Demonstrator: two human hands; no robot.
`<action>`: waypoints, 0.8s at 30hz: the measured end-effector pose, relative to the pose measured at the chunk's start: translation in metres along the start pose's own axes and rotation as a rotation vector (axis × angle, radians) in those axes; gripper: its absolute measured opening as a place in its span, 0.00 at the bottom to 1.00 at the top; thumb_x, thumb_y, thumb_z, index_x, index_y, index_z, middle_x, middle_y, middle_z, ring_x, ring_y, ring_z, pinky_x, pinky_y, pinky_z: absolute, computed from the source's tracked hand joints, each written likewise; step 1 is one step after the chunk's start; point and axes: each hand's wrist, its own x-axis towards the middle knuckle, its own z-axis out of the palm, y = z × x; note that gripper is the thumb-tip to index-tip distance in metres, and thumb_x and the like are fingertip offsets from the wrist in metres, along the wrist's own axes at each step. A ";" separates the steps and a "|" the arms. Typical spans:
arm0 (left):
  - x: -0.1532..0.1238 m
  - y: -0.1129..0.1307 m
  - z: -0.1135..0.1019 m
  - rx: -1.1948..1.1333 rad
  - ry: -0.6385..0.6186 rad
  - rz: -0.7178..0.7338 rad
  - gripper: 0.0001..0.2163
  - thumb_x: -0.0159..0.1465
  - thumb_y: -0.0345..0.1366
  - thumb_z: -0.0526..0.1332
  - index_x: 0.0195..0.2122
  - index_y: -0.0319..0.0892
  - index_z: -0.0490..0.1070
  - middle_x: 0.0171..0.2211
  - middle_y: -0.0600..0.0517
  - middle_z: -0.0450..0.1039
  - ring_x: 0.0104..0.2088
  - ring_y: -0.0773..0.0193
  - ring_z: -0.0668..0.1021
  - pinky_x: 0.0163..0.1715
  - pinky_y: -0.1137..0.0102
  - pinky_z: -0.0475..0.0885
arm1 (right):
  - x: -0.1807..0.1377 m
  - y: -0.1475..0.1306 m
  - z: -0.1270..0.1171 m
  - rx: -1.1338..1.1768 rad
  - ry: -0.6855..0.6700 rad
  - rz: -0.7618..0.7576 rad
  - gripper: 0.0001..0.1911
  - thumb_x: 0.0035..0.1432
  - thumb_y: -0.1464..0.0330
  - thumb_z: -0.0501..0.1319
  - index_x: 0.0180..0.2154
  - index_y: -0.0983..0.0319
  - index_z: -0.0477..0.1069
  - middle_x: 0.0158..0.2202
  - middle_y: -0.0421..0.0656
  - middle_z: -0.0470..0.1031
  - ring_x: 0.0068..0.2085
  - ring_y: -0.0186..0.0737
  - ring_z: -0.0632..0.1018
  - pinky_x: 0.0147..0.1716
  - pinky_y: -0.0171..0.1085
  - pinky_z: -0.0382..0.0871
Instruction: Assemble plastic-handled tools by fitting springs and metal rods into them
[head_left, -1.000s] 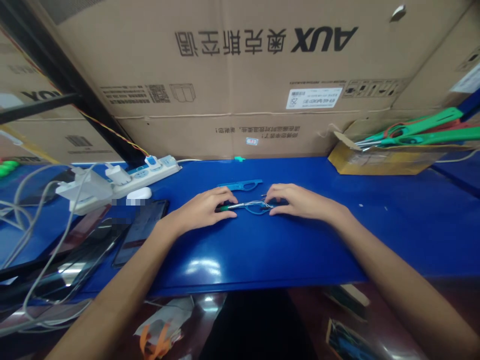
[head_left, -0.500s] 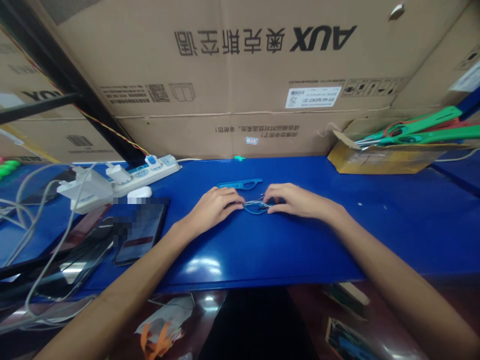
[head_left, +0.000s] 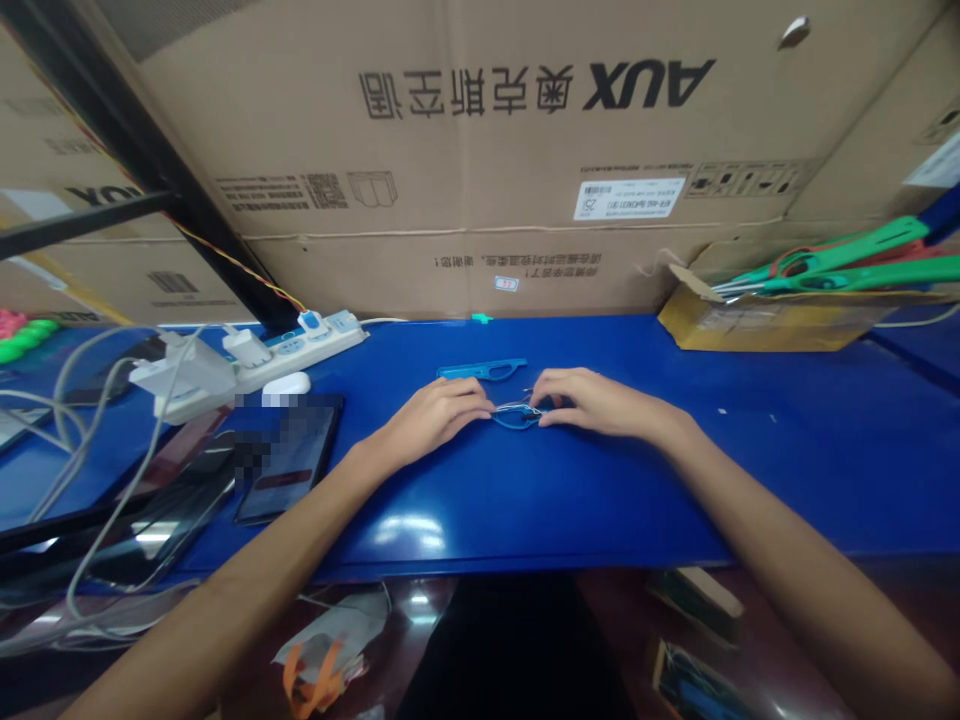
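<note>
Over the middle of the blue table, my left hand [head_left: 448, 413] has its fingers closed on the left end of a blue plastic shell with an oval loop [head_left: 516, 420]. Thin pale wires [head_left: 517, 407] run along this shell, between the two hands. My right hand [head_left: 574, 396] pinches the shell's right end, where a small dark part shows near the fingertips. The fingers hide both ends. Just behind lies a matching long blue plastic shell half [head_left: 495, 369], flat on the table and touched by neither hand.
At left stand a white power strip [head_left: 330, 340] with plugs and cables, a white earbud case [head_left: 286, 388] and a phone [head_left: 289, 470]. A yellow-taped box [head_left: 772, 320] of green-handled tools is at back right. A large cardboard carton [head_left: 465, 150] walls the rear.
The view has shifted slightly, so everything sits a little farther right. Both hands keep their hold on the blue shell, with hardly any visible finger movement.
</note>
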 end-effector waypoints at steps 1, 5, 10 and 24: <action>0.000 -0.001 0.000 -0.037 0.003 -0.001 0.13 0.76 0.40 0.54 0.50 0.45 0.78 0.47 0.49 0.77 0.46 0.62 0.79 0.46 0.65 0.70 | 0.000 0.000 0.000 0.001 -0.002 0.000 0.13 0.67 0.59 0.62 0.46 0.61 0.77 0.49 0.48 0.76 0.47 0.44 0.76 0.46 0.43 0.69; 0.001 -0.003 -0.001 -0.134 0.004 0.000 0.13 0.76 0.40 0.55 0.49 0.44 0.78 0.47 0.47 0.77 0.46 0.61 0.80 0.46 0.66 0.74 | 0.000 -0.002 0.000 0.004 0.001 0.024 0.13 0.66 0.59 0.64 0.45 0.61 0.77 0.49 0.47 0.76 0.46 0.44 0.76 0.44 0.42 0.68; 0.001 -0.002 0.001 -0.104 0.016 0.007 0.13 0.76 0.40 0.55 0.48 0.43 0.79 0.46 0.47 0.77 0.46 0.61 0.80 0.47 0.65 0.74 | 0.000 -0.003 0.000 0.010 0.002 0.012 0.12 0.67 0.60 0.63 0.45 0.61 0.77 0.49 0.47 0.77 0.45 0.43 0.76 0.44 0.41 0.68; 0.000 -0.002 0.003 0.118 0.030 0.034 0.12 0.76 0.39 0.56 0.48 0.46 0.79 0.45 0.51 0.78 0.44 0.62 0.79 0.43 0.66 0.67 | -0.002 0.002 0.000 0.015 0.012 0.023 0.17 0.65 0.55 0.64 0.47 0.60 0.78 0.47 0.46 0.79 0.45 0.44 0.77 0.44 0.41 0.70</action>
